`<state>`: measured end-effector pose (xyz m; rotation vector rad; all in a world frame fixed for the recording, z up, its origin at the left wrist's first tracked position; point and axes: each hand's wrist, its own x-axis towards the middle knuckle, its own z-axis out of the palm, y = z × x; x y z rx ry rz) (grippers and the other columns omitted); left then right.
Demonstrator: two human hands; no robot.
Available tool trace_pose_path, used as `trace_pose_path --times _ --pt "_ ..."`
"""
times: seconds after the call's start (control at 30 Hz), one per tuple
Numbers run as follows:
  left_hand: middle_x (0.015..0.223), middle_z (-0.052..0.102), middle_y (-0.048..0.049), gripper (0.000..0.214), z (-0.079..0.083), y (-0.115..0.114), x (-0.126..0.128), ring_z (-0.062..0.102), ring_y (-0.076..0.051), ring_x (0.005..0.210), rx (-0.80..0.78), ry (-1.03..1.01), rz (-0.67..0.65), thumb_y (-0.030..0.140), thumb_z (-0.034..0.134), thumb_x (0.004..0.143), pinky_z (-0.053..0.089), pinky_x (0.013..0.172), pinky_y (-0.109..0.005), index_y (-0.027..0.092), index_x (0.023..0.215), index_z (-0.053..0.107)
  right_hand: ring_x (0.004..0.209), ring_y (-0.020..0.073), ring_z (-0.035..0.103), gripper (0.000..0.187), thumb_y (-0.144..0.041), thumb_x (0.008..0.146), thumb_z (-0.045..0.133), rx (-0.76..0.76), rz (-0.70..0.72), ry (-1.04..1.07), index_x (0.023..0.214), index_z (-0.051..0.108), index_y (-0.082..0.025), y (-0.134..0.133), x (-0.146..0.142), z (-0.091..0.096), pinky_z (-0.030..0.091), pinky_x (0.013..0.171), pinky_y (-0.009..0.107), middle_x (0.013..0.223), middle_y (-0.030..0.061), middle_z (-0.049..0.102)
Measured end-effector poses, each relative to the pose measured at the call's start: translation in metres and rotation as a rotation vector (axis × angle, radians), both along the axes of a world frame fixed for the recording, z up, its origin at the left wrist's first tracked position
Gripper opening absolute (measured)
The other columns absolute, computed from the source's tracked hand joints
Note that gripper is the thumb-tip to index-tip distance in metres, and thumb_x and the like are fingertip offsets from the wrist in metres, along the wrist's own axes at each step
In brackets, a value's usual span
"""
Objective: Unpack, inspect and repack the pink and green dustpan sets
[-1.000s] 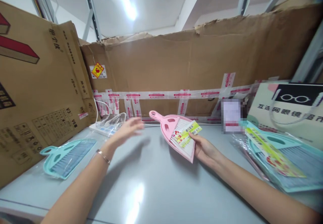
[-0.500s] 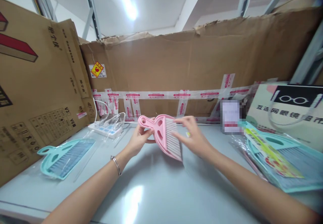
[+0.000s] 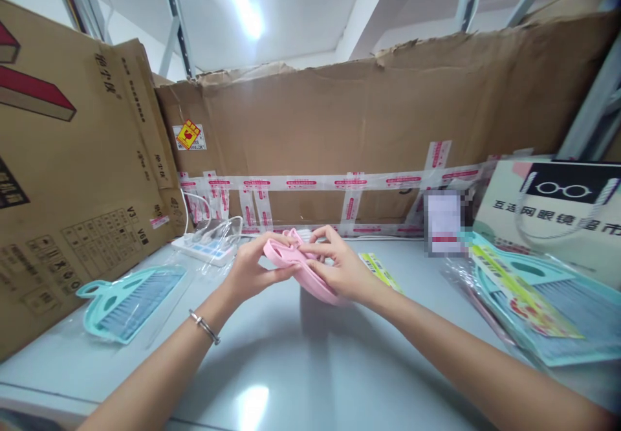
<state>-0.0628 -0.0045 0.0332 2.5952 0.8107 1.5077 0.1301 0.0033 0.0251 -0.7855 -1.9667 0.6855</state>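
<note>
Over the middle of the table I hold a pink hand brush and dustpan set (image 3: 315, 282), tilted nearly edge-on. My left hand (image 3: 250, 268) pinches its handle end, thumb below and fingers on top. Closed on the set's right side is my right hand (image 3: 342, 269), its fingertips near the base of the handle. Some pale bristles (image 3: 305, 234) show behind the pink plastic. How far the brush and pan are nested or apart is hard to make out. A yellow-green card (image 3: 381, 272) lies on the table behind my right wrist.
A turquoise brush and dustpan set (image 3: 133, 301) in clear plastic lies left; more turquoise sets (image 3: 548, 295) lie right, beside a paper bag (image 3: 563, 214). A white power strip (image 3: 206, 250) stands back left. Cardboard walls (image 3: 310, 127) close off the back and left.
My right hand has moved from beside the bristles onto the pink set and closed on it. The set has turned from showing its bristled face to nearly edge-on. The yellow-green card has come into view.
</note>
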Motion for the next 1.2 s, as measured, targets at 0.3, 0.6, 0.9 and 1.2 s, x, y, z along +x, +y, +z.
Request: trace_pose_path --times 0.3,0.6,0.9,1.2 --pt "0.089 0.066 -0.0070 0.030 -0.010 -0.030 -0.020 0.064 -0.018 0.083 0.160 0.041 0.114 0.022 0.070 0.067 0.052 0.073 -0.029 0.018 0.093 0.055 0.079 0.0122 0.050 0.011 -0.007 0.066 0.061 -0.013 0.110 -0.097 0.065 0.062 -0.018 -0.010 0.000 0.022 0.046 0.073 0.027 0.086 0.0007 0.043" --pt "0.085 0.064 -0.0043 0.012 -0.035 -0.036 -0.062 0.062 -0.014 0.078 0.188 0.338 0.326 0.014 0.053 0.080 0.048 0.066 -0.022 0.019 0.091 0.053 0.072 0.0136 0.051 0.019 -0.008 0.078 0.045 0.395 0.109 -0.638 0.076 0.062 -0.018 0.015 0.023 -0.007 0.042 0.062 0.025 0.088 0.0054 0.055" --pt "0.089 0.059 -0.0062 0.029 -0.049 -0.015 -0.052 0.057 -0.015 0.064 -0.132 1.059 0.566 0.000 0.034 0.075 0.039 0.052 -0.023 0.018 0.087 0.054 0.080 0.0196 0.057 0.026 -0.010 0.084 0.044 0.554 0.103 -1.074 0.099 0.063 -0.018 0.056 0.043 -0.048 0.041 0.068 0.031 0.095 0.0107 0.062" --pt "0.109 0.056 -0.0075 0.038 -0.058 0.005 -0.040 0.060 -0.015 0.083 -0.286 0.817 0.463 0.004 0.033 0.076 0.047 0.070 -0.026 0.020 0.104 0.052 0.097 0.0212 0.058 0.029 -0.027 0.084 0.039 0.292 -0.250 -0.556 0.104 0.060 -0.022 0.025 0.119 -0.034 0.043 0.084 0.035 0.104 0.0089 0.064"
